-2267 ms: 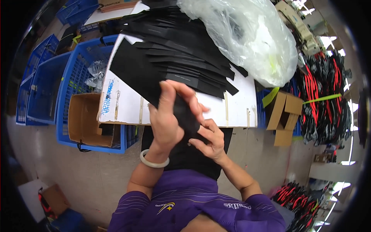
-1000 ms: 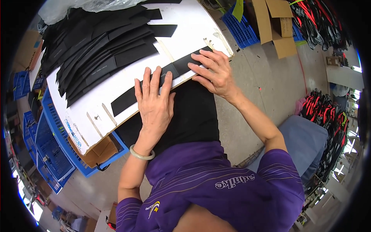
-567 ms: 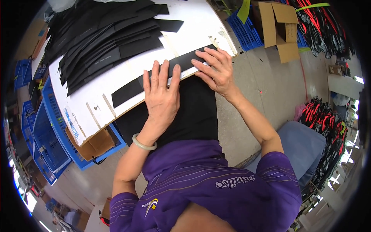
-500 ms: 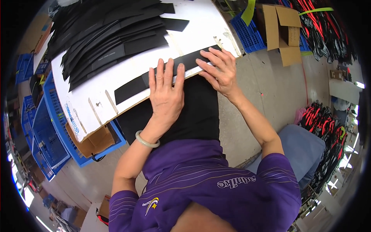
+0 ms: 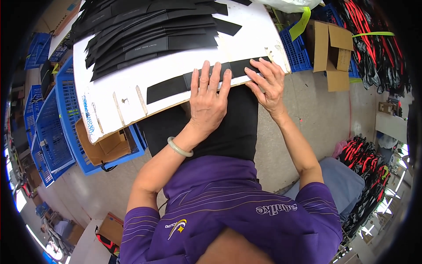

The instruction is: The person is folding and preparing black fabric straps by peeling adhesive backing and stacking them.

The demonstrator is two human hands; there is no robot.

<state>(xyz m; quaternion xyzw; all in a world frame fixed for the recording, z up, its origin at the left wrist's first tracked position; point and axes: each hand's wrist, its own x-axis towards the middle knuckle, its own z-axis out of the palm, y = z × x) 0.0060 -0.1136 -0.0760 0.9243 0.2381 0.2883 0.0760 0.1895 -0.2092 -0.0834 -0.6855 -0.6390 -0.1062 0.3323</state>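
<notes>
blue crates (image 5: 52, 127) stacked far left, pile of black strips (image 5: 149, 35) up top on the white board (image 5: 110, 92), one long black strip (image 5: 198, 79) along the board's near edge, left hand (image 5: 209, 103) flat on it with fingers spread, right hand (image 5: 268, 86) open, fingertips pressing the strip's right end, cardboard box (image 5: 332, 53) off to the right

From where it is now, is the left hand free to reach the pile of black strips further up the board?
Probably yes: the left hand lies flat on one black strip, with bare white board before the pile.
</notes>
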